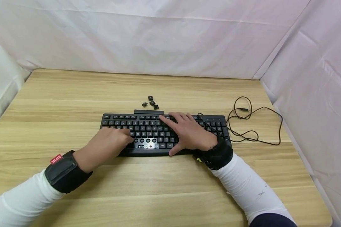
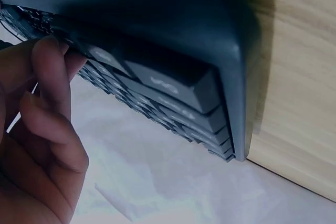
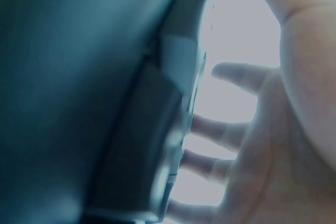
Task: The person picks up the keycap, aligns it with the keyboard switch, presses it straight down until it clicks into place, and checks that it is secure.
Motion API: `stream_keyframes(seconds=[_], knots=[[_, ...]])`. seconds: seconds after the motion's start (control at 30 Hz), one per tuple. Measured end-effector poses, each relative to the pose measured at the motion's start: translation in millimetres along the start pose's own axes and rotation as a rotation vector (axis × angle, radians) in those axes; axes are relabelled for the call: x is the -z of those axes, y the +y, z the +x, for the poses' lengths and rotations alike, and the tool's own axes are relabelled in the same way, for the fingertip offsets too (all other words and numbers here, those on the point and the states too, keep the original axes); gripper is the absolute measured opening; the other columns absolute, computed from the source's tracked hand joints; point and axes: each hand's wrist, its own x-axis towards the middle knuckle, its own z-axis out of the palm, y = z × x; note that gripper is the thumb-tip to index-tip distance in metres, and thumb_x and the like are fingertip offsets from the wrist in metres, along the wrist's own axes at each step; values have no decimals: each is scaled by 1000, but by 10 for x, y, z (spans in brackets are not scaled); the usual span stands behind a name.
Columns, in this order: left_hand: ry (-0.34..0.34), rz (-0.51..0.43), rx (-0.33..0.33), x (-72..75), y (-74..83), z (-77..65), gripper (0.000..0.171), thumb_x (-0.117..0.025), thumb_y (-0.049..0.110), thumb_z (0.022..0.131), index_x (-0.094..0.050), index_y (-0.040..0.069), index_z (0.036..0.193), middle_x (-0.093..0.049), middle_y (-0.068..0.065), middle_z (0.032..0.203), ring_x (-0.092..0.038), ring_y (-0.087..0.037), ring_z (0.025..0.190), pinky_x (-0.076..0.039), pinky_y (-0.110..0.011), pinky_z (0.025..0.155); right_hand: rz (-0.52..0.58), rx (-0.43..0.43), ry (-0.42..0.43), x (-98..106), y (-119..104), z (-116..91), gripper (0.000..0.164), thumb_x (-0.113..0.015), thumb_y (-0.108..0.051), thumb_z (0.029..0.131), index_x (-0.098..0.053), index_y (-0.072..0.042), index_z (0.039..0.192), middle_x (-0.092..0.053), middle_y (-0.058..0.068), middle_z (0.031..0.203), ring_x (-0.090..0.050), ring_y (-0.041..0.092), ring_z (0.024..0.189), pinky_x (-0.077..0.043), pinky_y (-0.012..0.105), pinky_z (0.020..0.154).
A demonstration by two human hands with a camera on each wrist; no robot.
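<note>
In front of you a black keyboard [image 1: 152,129] lies flat, keys facing up, long side crosswise, round sockets showing bare in its lower rows. Four loose black keycaps [image 1: 152,102] cluster near its far edge.

Head cam: I look fwd + down from above near side of desk [image 1: 147,189]; wide, gets kbd [image 1: 147,134], left hand [image 1: 109,142], right hand [image 1: 191,133]. L wrist cam: low, v. close at kbd's left end, pic approx upside down; head shares that end + left hand w/ it. R wrist cam: nearer yet, blurry, kbd filling the left half, right hand opposite; kbd's in all 3.
</note>
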Motion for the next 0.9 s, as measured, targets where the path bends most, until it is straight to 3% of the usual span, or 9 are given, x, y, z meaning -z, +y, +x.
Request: stream_keyframes(seconds=[0.2,0.37,0.53,0.9], knots=[[-10,-12,12,37,-52,28,16,-71,0,74,-72,15,70,-57,4,61,-49,-8,49,-44,-30,37,1,14,11,-3,6,-7,124,-73,-71,53,-19,-18,151,-30,19,146,-27,31,129,-30,57,101],[10,-62,51,118,-186,142,4,-75,13,76,-75,15,79,-69,0,72,-61,-13,60,-53,-34,46,-1,25,30,-8,13,-14,124,-73,-71,53,-20,-17,151,-31,19,145,-28,31,128,-31,56,100],[19,-70,94,181,-399,406,8,-73,12,77,-75,14,85,-73,-2,78,-59,-11,57,-52,-32,45,-4,9,9,0,11,-8,124,-72,-72,53,-19,-17,151,-30,19,146,-27,31,129,-29,57,102],[-95,-73,214,129,-754,1071,14,-71,15,80,-75,11,92,-74,-6,85,-62,-17,67,-54,-39,52,-41,-46,-33,-25,7,18,130,-69,-77,52,-17,-11,151,-26,15,150,-23,30,133,-26,56,106]])
